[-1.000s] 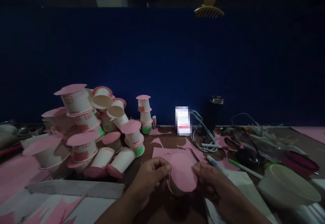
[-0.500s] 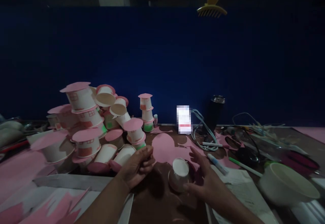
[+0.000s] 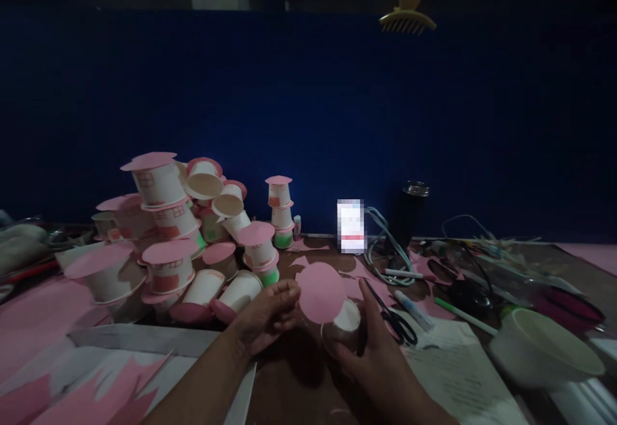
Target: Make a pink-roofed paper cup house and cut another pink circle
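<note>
Landmark for all positions: the white cup (image 3: 351,314), base uppermost, over the brown table (image 3: 294,402) between the two hands.

Left hand (image 3: 272,316): just left of the cup. Thumb and fingertips pinch the left edge of a round pink disc (image 3: 322,293). The disc lies above and left of the cup, tilted toward the viewer, its lower right edge overlapping the cup's base in view. Contact between disc and cup: cannot tell.

Right hand (image 3: 378,348): at the cup's right side. Thumb and index finger stand apart, the thumb in front of the cup's lower part, the index finger pointing up beside it. Whether they press on the cup: cannot tell.

Right of the cup, behind the right hand: black-handled scissors (image 3: 403,327), then a blue-and-white tube (image 3: 413,309) and a printed sheet (image 3: 457,367). Farther right: a green-ended pen (image 3: 465,317) and a pale bowl (image 3: 540,354).

Beyond the cup: a lit screen (image 3: 351,226), its content blurred out. Right of that line, a coiled pale cable (image 3: 371,251) and a dark bottle (image 3: 409,216).

Left of the cup and farther back: a three-tier tower (image 3: 279,213) of cups with pink rims, and a large heap of pink-topped cups (image 3: 166,219), some stacked, some on their sides. Left of the cup and nearer the viewer: pink paper scraps (image 3: 108,389).
</note>
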Demonstrator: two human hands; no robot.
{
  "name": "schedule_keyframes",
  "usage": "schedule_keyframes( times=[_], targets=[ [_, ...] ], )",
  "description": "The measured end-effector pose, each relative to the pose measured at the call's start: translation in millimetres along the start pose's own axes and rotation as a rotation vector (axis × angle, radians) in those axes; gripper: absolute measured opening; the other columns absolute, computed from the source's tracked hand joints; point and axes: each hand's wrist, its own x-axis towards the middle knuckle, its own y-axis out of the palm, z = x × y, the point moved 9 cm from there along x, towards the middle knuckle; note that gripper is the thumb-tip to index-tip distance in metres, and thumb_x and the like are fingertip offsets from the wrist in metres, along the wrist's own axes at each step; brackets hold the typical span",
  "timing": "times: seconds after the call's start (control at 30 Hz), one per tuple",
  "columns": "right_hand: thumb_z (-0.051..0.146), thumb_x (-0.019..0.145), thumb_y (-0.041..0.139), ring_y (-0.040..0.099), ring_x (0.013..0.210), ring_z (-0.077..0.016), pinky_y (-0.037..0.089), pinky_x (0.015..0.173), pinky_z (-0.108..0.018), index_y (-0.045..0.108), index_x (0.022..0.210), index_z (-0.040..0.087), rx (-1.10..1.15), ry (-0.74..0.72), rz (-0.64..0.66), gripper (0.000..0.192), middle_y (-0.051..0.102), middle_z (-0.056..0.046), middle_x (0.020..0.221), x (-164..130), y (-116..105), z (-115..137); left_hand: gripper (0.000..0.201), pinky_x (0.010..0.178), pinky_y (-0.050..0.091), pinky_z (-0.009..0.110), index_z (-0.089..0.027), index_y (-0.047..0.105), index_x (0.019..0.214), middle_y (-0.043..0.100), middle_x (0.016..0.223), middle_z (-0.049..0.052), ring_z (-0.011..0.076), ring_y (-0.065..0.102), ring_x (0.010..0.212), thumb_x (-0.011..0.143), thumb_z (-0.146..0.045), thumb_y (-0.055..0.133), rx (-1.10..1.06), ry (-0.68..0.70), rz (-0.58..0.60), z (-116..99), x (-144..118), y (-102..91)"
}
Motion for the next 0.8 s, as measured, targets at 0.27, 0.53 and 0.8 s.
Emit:
schedule_keyframes(
  times=[0.27,0.53,0.8],
  targets=[
    [0.026,0.066,0.07,0.056,0.113,-0.0303,0.043,0.096,-0.044,0.018,0.148,0.02,0.029,-0.029,0.055,0.097,0.058,-0.014,0.128,1,0,-6,0.029,0.044,0.026,0.017,-0.012,0.062,0.073,0.062,0.068,0.001,0.0058,0.048,0.051,0.061,-0.027,0.084,0.312,-0.161,0.119,20,-2,3.6],
    [0.032,0.062,0.075,0.06,0.109,-0.0306,0.047,0.091,-0.042,0.034,0.138,0.017,0.022,-0.038,0.1,0.087,0.061,-0.016,0.125,2,3,-3,0.026,0.061,0.043,0.021,-0.014,0.064,0.069,0.065,0.073,0.0,0.0104,0.057,0.065,0.059,-0.028,0.084,0.492,-0.148,0.135,27,3,9.5],
    [0.024,0.065,0.071,0.065,0.098,-0.0256,0.051,0.082,-0.034,0.057,0.112,0.023,0.044,-0.033,0.141,0.049,0.069,-0.007,0.111,-1,7,16,0.031,0.058,0.042,0.022,-0.013,0.063,0.076,0.063,0.072,0.0,0.0102,0.055,0.061,0.061,-0.033,0.082,0.535,-0.086,0.041,24,8,-2.0]
  ],
)
